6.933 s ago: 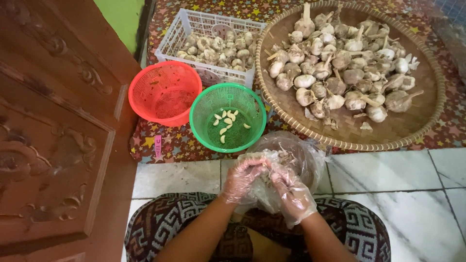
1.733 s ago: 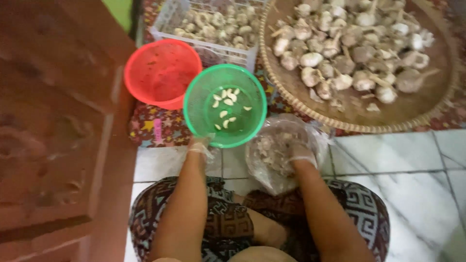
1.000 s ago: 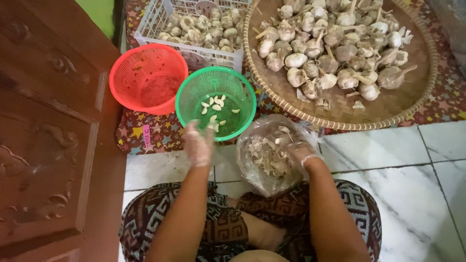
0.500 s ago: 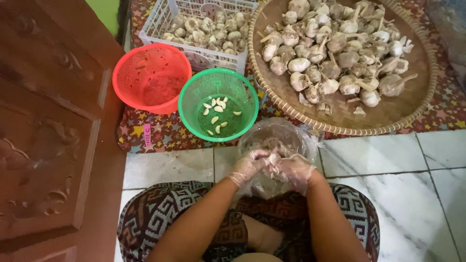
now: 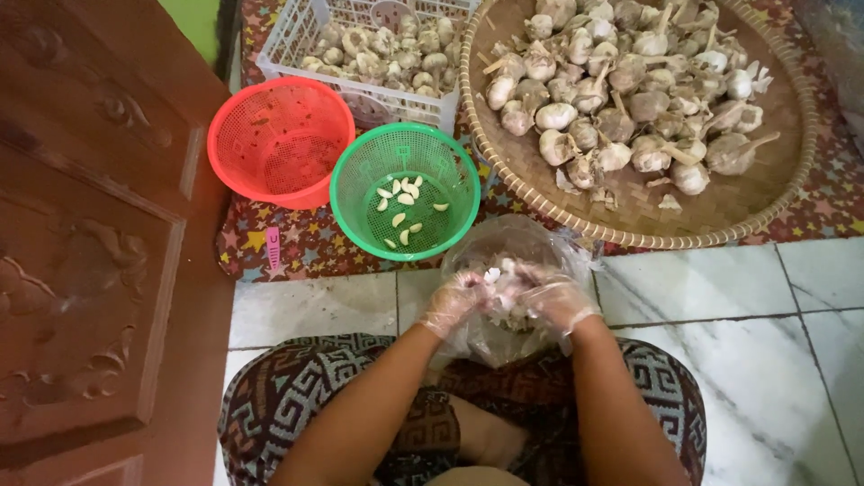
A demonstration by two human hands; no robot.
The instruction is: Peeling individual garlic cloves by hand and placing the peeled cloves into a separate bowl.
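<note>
I can't make out what my hands pinch between them; the fingertips blur together over the clear plastic bag, whose near part hides behind my wrists. The white crate and woven tray run off the far edge.

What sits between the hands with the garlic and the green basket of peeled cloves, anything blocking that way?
Nothing visible blocks it. Both hands, left hand and right hand, hold a garlic piece over the clear plastic bag. Only the bag's rim and bare floor tile lie before the green basket.
</note>
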